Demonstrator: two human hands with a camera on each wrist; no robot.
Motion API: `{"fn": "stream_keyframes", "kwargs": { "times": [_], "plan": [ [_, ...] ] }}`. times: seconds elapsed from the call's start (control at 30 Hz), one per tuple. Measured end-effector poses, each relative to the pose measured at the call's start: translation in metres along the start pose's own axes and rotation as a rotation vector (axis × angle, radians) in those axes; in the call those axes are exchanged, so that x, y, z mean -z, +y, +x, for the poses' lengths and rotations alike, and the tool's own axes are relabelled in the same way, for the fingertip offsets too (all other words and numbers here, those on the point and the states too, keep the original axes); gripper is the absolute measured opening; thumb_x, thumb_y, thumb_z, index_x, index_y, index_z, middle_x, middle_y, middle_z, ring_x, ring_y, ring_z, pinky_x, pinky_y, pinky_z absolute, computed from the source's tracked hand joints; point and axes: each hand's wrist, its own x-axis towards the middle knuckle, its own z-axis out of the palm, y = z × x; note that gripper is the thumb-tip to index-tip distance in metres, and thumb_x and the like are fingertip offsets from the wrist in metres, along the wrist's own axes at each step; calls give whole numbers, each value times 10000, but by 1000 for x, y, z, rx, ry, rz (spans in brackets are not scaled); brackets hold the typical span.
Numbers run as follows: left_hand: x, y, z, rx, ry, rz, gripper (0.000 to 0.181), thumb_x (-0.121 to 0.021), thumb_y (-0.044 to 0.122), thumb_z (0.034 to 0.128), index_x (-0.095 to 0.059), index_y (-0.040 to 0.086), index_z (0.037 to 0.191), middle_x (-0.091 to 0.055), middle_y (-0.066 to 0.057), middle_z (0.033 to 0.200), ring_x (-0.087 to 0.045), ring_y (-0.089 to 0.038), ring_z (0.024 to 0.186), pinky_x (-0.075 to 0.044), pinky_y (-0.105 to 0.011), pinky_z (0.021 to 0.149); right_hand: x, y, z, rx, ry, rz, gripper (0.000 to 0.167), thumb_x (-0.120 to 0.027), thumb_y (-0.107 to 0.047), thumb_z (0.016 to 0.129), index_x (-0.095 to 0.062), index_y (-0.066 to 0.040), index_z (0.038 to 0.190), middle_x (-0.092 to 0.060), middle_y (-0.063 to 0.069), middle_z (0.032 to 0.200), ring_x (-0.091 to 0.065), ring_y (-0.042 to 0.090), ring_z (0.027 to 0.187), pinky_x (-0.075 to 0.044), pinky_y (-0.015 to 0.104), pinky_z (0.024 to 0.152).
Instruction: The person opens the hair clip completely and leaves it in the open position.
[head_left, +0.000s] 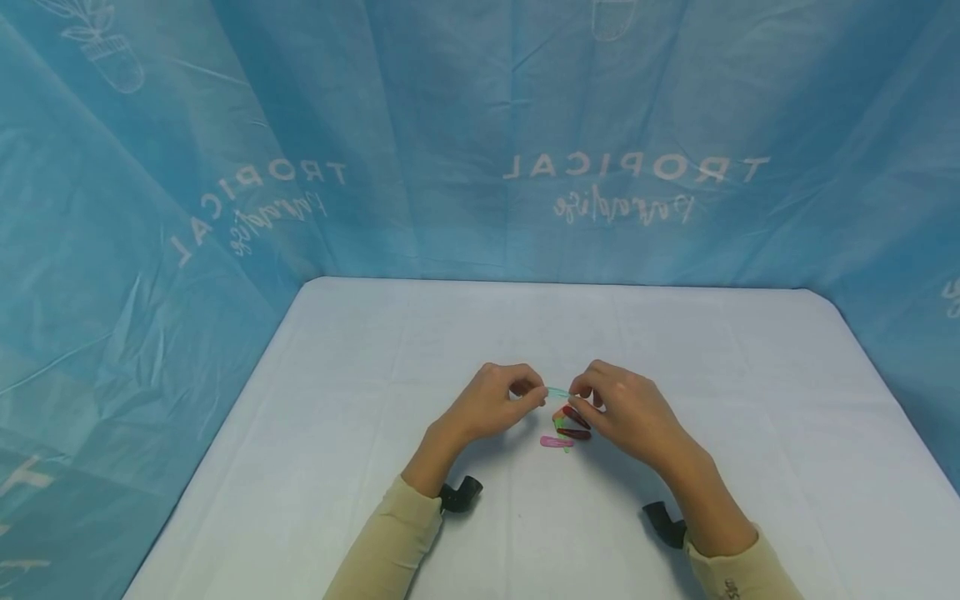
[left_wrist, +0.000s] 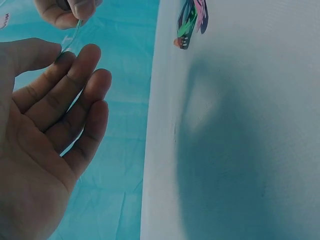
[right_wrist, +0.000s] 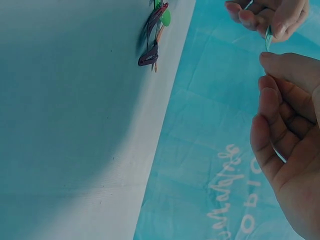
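Note:
A thin mint-green hair clip [head_left: 558, 392] is held above the table between both hands. My left hand [head_left: 504, 398] pinches one end of it between thumb and index finger, the other fingers loosely bent, as the left wrist view shows. The opposite end is pinched by the thumb and index finger of my right hand [head_left: 621, 408]. Below them lies a small pile of snap hair clips: dark red clips [head_left: 574, 433], a pink clip [head_left: 557, 442], and green and orange ones partly hidden. In the right wrist view, dark clips [right_wrist: 149, 55] overlap a green one [right_wrist: 166, 18].
White cloth covers the table [head_left: 360, 350]. Blue curtains [head_left: 450, 150] with mirrored lettering hang behind it and along the sides. Black curved pieces [head_left: 462, 495] stick out from both sleeves near the wrists, above the tabletop.

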Motion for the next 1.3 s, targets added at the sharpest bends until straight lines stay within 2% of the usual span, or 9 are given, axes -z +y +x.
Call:
{"fn": "stream_keyframes", "kwargs": {
  "times": [0.17,0.5,0.8,0.97,1.3],
  "plan": [
    [0,2,0,50,-34,-20,159,-580,269,1000,-711,178,991,-741,83,839,-607,-20,752,-494,-238,701,0,1,0,13,20,-17,101,-816,-163,827,-728,-180,873,-614,-106,795,-538,58,688,-477,224,590],
    [-2,1,0,64,-38,-75,198,-547,230,986,-712,123,998,-732,81,826,-611,-35,747,-490,-248,703,-2,2,0,27,33,-14,110,-825,-160,816,-725,-177,858,-605,-107,783,-529,50,679,-470,220,581],
    [-2,2,1,93,9,-61,236,-557,253,995,-729,93,1008,-712,132,783,-600,-57,706,-480,-256,667,-2,3,0,44,48,6,119,-824,-161,820,-720,-180,875,-610,-105,794,-535,56,679,-465,224,575],
    [-3,3,1,119,16,-53,219,-562,252,997,-724,105,1005,-712,131,781,-586,-77,698,-470,-261,654,1,2,-1,12,21,46,100,-807,-191,846,-723,-192,901,-614,-113,821,-554,73,707,-468,236,592],
    [1,3,0,108,55,-29,216,-555,247,992,-724,111,989,-705,140,776,-585,-71,691,-473,-255,638,5,4,-1,-32,17,102,62,-728,-235,919,-730,-174,931,-615,-103,835,-573,109,726,-483,253,609]
  ]
}}
